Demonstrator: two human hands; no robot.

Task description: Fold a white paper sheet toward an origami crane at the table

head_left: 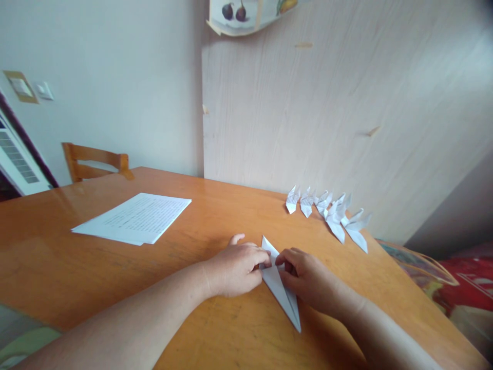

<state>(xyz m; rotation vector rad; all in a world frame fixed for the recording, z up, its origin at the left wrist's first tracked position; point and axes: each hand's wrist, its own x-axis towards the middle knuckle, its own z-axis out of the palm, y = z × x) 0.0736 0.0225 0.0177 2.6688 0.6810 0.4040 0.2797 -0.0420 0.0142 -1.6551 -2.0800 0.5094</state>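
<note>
A narrow, pointed piece of folded white paper (278,288) lies on the wooden table in front of me, one tip toward the wall and the other toward me. My left hand (242,266) grips its left edge near the middle, fingers bent over the paper and thumb at the side. On the opposite edge my right hand (304,275) pinches the paper with curled fingers. Both hands partly cover the middle of the sheet. Several folded white paper figures (335,215) with upright points stand in a row at the back right of the table.
A stack of written or printed sheets (133,218) lies on the left of the table (208,216). Behind the far left corner stands a wooden chair (96,158). A pale wall panel (292,113) borders the back edge. Red packaging (470,280) sits beyond the right edge.
</note>
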